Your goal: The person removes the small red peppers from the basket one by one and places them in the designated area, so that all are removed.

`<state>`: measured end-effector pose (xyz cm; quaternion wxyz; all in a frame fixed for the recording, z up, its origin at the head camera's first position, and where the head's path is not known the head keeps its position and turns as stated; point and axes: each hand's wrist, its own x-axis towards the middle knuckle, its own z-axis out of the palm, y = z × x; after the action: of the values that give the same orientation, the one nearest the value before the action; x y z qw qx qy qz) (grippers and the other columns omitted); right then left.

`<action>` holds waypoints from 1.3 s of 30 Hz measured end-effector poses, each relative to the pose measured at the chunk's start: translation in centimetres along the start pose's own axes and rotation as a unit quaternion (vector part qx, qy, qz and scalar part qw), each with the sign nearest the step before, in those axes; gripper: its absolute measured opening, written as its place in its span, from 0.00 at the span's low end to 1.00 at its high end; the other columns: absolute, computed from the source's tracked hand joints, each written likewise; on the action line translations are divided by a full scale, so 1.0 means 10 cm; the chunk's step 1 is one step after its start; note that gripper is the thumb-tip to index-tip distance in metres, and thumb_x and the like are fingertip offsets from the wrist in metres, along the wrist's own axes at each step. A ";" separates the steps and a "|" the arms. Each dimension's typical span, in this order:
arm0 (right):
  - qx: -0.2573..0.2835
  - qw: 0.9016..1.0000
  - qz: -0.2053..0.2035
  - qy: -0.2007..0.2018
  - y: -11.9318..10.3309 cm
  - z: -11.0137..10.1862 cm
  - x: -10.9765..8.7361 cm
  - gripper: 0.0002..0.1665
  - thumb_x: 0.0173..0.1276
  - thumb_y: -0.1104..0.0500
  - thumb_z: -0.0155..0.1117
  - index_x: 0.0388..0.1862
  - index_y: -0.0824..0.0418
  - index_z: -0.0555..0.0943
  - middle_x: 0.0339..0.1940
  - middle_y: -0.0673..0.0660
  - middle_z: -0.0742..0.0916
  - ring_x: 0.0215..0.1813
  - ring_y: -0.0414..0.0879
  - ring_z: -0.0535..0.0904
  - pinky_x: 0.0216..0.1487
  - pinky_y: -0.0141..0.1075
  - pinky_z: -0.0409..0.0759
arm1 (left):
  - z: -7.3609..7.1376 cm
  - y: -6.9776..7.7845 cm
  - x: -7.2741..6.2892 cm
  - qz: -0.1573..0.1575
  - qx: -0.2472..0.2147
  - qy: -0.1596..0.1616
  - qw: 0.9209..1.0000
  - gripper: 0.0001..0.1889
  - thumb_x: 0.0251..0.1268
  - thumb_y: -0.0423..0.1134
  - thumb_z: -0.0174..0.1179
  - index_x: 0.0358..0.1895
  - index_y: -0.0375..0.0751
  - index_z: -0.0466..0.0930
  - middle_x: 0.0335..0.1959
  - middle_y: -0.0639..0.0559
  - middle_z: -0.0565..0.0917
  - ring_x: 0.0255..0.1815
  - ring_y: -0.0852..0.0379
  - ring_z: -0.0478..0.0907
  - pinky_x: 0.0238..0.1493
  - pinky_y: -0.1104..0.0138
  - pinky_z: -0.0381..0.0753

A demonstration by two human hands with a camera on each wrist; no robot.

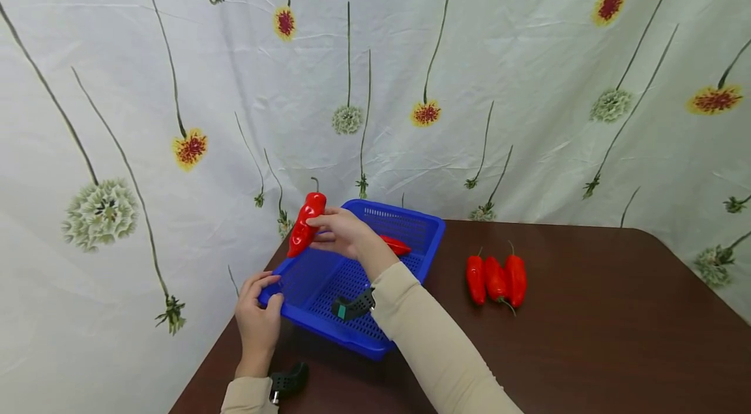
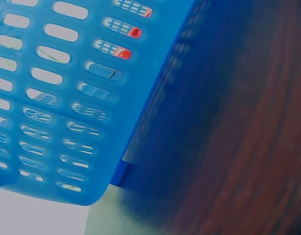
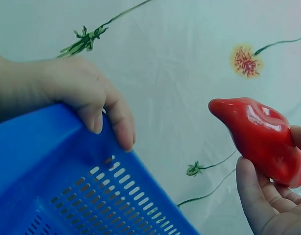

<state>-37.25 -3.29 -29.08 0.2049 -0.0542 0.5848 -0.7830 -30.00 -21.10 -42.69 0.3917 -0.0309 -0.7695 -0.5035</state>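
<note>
A blue slotted plastic basket (image 1: 328,330) is on the dark table, and my left hand (image 1: 258,319) grips its left corner, thumb and fingers over the rim. Above the basket's left side, my right hand (image 1: 346,231) holds a shiny red pepper (image 1: 306,221), its green stem upward and its tip down. The right wrist view shows thumb and fingers around this pepper (image 3: 263,137), apart from the rim. Inside the basket, near the far right, lies another red pepper (image 1: 396,245), partly hidden by my right arm. The left wrist view shows mostly the basket's outer wall (image 2: 47,117).
To the right of the basket, three red peppers (image 1: 495,278) lie side by side on the brown table (image 1: 598,310). A white cloth with printed flowers (image 1: 499,55) hangs behind the table and along its left side. Each wrist wears a black device (image 1: 354,305).
</note>
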 end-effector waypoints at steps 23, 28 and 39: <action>-0.015 0.995 -0.088 -0.055 -0.24 0.00 -0.43 0.27 0.72 0.65 0.59 0.68 0.61 0.68 0.55 0.64 0.84 0.38 0.44 0.83 0.62 0.51 0.78 | 0.01 0.00 -0.01 0.006 -0.011 0.006 1.000 0.14 0.54 0.19 0.54 0.43 0.27 0.84 0.53 0.40 0.81 0.55 0.72 0.70 0.55 0.88 0.64; -0.028 0.993 -0.103 -0.057 -0.23 -0.04 -0.50 0.27 0.72 0.66 0.58 0.69 0.61 0.68 0.54 0.64 0.84 0.37 0.44 0.83 0.62 0.51 0.79 | 0.01 -0.01 -0.01 0.003 -0.010 0.003 1.000 0.13 0.54 0.19 0.55 0.43 0.27 0.83 0.54 0.37 0.81 0.55 0.76 0.69 0.55 0.88 0.64; -0.027 0.990 -0.122 -0.063 -0.20 -0.16 -0.65 0.29 0.73 0.64 0.57 0.72 0.60 0.66 0.50 0.59 0.83 0.38 0.43 0.82 0.64 0.52 0.77 | 0.00 -0.02 0.00 -0.002 -0.007 0.002 1.000 0.13 0.55 0.20 0.55 0.43 0.28 0.83 0.55 0.38 0.81 0.55 0.76 0.69 0.54 0.88 0.64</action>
<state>-32.36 1.15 -26.69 0.1428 -0.1801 0.5808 -0.7809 -30.10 -21.17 -42.87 0.3921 -0.0310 -0.7651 -0.5098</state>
